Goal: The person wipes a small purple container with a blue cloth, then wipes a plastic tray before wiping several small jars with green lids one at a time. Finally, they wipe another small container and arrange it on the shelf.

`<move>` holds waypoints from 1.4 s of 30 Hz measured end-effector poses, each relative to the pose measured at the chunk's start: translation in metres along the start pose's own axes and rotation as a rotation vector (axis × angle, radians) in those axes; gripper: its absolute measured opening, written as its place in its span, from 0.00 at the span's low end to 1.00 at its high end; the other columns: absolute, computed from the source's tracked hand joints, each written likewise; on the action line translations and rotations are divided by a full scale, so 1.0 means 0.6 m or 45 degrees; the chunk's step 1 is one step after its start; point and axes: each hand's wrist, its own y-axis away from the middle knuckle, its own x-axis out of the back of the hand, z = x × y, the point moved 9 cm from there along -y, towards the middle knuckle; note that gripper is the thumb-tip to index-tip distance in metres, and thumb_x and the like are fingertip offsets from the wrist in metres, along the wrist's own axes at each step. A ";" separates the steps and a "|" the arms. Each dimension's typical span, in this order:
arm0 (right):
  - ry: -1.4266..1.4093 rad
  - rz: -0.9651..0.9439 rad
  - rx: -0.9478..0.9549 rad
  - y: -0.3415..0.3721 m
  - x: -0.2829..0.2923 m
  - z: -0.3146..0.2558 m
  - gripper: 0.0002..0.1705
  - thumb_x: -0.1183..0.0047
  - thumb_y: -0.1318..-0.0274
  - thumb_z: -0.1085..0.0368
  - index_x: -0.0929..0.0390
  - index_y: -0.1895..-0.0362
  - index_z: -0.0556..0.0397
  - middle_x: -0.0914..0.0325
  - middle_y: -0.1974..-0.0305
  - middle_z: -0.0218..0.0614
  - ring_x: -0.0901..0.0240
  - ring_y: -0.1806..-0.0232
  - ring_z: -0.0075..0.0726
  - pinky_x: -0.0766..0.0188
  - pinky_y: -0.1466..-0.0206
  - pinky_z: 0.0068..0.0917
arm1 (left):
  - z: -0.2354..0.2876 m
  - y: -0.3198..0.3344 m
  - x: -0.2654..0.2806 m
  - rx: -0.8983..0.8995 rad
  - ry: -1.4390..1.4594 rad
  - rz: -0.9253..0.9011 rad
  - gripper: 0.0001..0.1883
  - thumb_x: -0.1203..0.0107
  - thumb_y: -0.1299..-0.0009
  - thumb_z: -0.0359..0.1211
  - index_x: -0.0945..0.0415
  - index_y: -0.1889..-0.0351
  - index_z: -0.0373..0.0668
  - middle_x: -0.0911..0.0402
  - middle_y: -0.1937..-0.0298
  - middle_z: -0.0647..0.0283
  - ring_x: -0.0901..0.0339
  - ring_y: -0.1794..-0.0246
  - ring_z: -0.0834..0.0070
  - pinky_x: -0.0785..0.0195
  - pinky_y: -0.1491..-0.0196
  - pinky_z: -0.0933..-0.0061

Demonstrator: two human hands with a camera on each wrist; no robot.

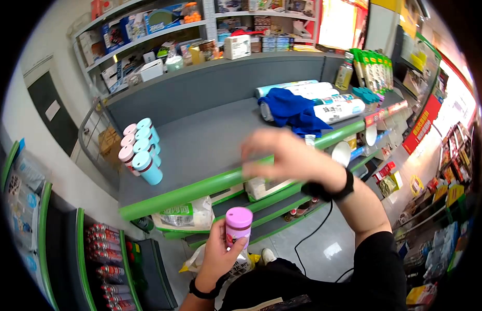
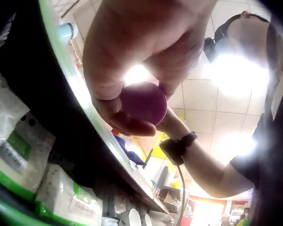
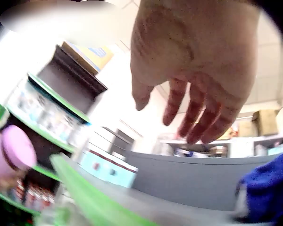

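Low in the head view, my left hand grips a pinkish-purple lidded tumbler, held upright in front of the shelf's green edge. From below, the left wrist view shows the fingers and thumb curled round its purple base. My right hand, blurred by motion, hangs over the grey shelf with nothing in it. Its fingers point downward, spread and slightly bent, in the right wrist view. A blue cloth lies beyond that hand, and light blue tumblers stand with pink tumblers at the shelf's left end.
White rolls lie under and beside the cloth. A bottle and green packets stand at the right end. A green rail edges the grey shelf. Below it sit bagged goods, and a black cable hangs from the right wrist.
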 end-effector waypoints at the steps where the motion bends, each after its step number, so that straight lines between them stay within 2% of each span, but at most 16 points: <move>1: 0.181 0.230 -0.137 0.002 0.051 0.057 0.17 0.35 0.47 0.55 0.18 0.63 0.57 0.19 0.63 0.46 0.21 0.59 0.52 0.24 0.53 0.41 | -0.017 0.007 0.002 0.032 0.007 0.022 0.29 0.39 0.31 0.25 0.42 0.35 0.31 0.26 0.42 0.53 0.25 0.42 0.71 0.29 0.42 0.72; 4: 1.108 0.354 -0.486 0.039 0.132 0.229 0.32 0.36 0.47 0.42 0.22 0.50 0.55 0.21 0.51 0.50 0.25 0.48 0.60 0.25 0.48 0.50 | -0.053 0.034 0.011 0.145 0.034 0.087 0.28 0.39 0.31 0.23 0.41 0.36 0.31 0.24 0.43 0.53 0.23 0.46 0.73 0.27 0.45 0.74; 6: 1.060 0.166 -0.826 0.063 0.132 0.314 0.30 0.38 0.45 0.44 0.23 0.48 0.53 0.21 0.50 0.51 0.25 0.49 0.65 0.26 0.48 0.55 | -0.061 0.054 0.016 0.202 -0.007 0.088 0.28 0.39 0.31 0.23 0.41 0.36 0.31 0.23 0.45 0.54 0.23 0.47 0.74 0.28 0.46 0.74; 10: 1.102 0.441 -0.640 0.048 0.134 0.289 0.19 0.43 0.40 0.51 0.22 0.55 0.52 0.18 0.59 0.48 0.22 0.52 0.59 0.25 0.50 0.52 | -0.061 0.075 0.030 0.169 -0.049 0.120 0.29 0.38 0.32 0.25 0.40 0.36 0.32 0.22 0.46 0.55 0.23 0.48 0.75 0.28 0.46 0.75; 14: 0.302 0.958 -0.632 0.046 0.183 0.198 0.19 0.44 0.36 0.51 0.21 0.62 0.56 0.18 0.67 0.47 0.20 0.62 0.49 0.28 0.59 0.40 | -0.056 0.092 0.045 0.142 -0.015 0.156 0.28 0.39 0.32 0.25 0.40 0.37 0.33 0.23 0.46 0.55 0.23 0.48 0.75 0.29 0.45 0.75; 16: -0.623 1.106 -0.552 0.060 0.173 0.186 0.21 0.49 0.29 0.51 0.20 0.58 0.59 0.18 0.67 0.30 0.27 0.64 0.20 0.29 0.61 0.26 | -0.050 0.099 0.052 0.082 -0.017 0.139 0.27 0.39 0.31 0.24 0.40 0.37 0.33 0.23 0.46 0.55 0.23 0.47 0.74 0.29 0.45 0.75; 20: -1.341 1.255 -0.736 0.149 0.156 0.109 0.18 0.51 0.29 0.48 0.21 0.59 0.50 0.17 0.65 0.32 0.21 0.67 0.32 0.21 0.58 0.34 | -0.040 0.117 0.058 0.111 0.070 0.122 0.28 0.42 0.31 0.23 0.41 0.36 0.31 0.25 0.42 0.53 0.24 0.44 0.72 0.30 0.41 0.72; 22: -1.604 1.223 -0.547 0.211 0.166 0.062 0.22 0.56 0.27 0.47 0.21 0.56 0.52 0.15 0.61 0.39 0.17 0.59 0.43 0.19 0.50 0.42 | -0.046 0.122 0.059 0.055 0.140 0.094 0.28 0.42 0.30 0.22 0.42 0.35 0.30 0.26 0.41 0.53 0.25 0.42 0.71 0.31 0.40 0.71; 25: -1.738 1.189 -0.214 0.263 0.126 -0.049 0.30 0.66 0.24 0.44 0.22 0.44 0.56 0.18 0.48 0.48 0.21 0.45 0.51 0.29 0.34 0.52 | -0.051 0.127 0.052 0.036 0.215 0.036 0.27 0.44 0.29 0.22 0.42 0.34 0.30 0.28 0.39 0.53 0.28 0.38 0.70 0.34 0.36 0.68; 28: -1.971 1.219 -0.362 0.328 -0.018 -0.074 0.43 0.64 0.31 0.31 0.33 0.32 0.54 0.27 0.36 0.49 0.29 0.36 0.54 0.35 0.31 0.53 | -0.069 0.113 0.028 0.076 0.344 -0.019 0.25 0.45 0.27 0.24 0.41 0.34 0.31 0.29 0.39 0.54 0.29 0.38 0.72 0.36 0.35 0.69; 30: -1.460 1.106 -0.633 0.360 -0.118 -0.096 0.44 0.56 0.34 0.33 0.39 0.28 0.52 0.29 0.36 0.44 0.32 0.34 0.49 0.40 0.28 0.49 | -0.068 0.094 0.005 0.071 0.300 -0.050 0.26 0.46 0.26 0.25 0.43 0.33 0.31 0.29 0.39 0.54 0.30 0.38 0.73 0.36 0.35 0.70; 31: -1.228 0.940 -0.695 0.352 -0.162 -0.109 0.35 0.53 0.35 0.39 0.34 0.36 0.52 0.27 0.38 0.46 0.32 0.35 0.52 0.42 0.28 0.50 | -0.064 0.089 -0.015 0.085 0.389 -0.024 0.29 0.46 0.25 0.27 0.47 0.30 0.30 0.30 0.38 0.54 0.30 0.39 0.73 0.37 0.35 0.70; 33: -0.460 0.473 -0.362 0.290 -0.218 -0.157 0.19 0.47 0.38 0.52 0.22 0.52 0.52 0.24 0.43 0.49 0.32 0.37 0.59 0.44 0.30 0.53 | -0.019 0.075 -0.055 -0.154 0.159 -0.103 0.37 0.47 0.27 0.25 0.54 0.24 0.35 0.34 0.34 0.52 0.32 0.35 0.67 0.40 0.32 0.66; 35: 0.090 0.540 -0.175 0.261 -0.220 -0.192 0.12 0.44 0.40 0.60 0.16 0.58 0.52 0.22 0.50 0.50 0.30 0.42 0.63 0.39 0.35 0.53 | 0.015 0.082 -0.095 -0.418 -0.133 -0.114 0.39 0.49 0.29 0.23 0.55 0.22 0.39 0.38 0.28 0.49 0.34 0.32 0.61 0.42 0.30 0.61; 36: 0.012 0.549 -0.198 0.279 -0.230 -0.168 0.12 0.45 0.40 0.61 0.16 0.57 0.52 0.21 0.51 0.50 0.28 0.45 0.61 0.37 0.38 0.51 | 0.007 0.085 -0.102 -0.663 -0.445 -0.058 0.33 0.50 0.29 0.25 0.47 0.26 0.35 0.33 0.31 0.45 0.30 0.35 0.53 0.39 0.32 0.60; 42: -0.352 0.638 -0.305 0.328 -0.190 -0.081 0.08 0.47 0.37 0.64 0.22 0.64 0.56 0.21 0.66 0.48 0.25 0.63 0.58 0.29 0.61 0.41 | -0.065 0.092 -0.155 -0.098 -0.511 -0.225 0.22 0.49 0.28 0.27 0.36 0.37 0.32 0.25 0.48 0.39 0.25 0.49 0.42 0.31 0.47 0.54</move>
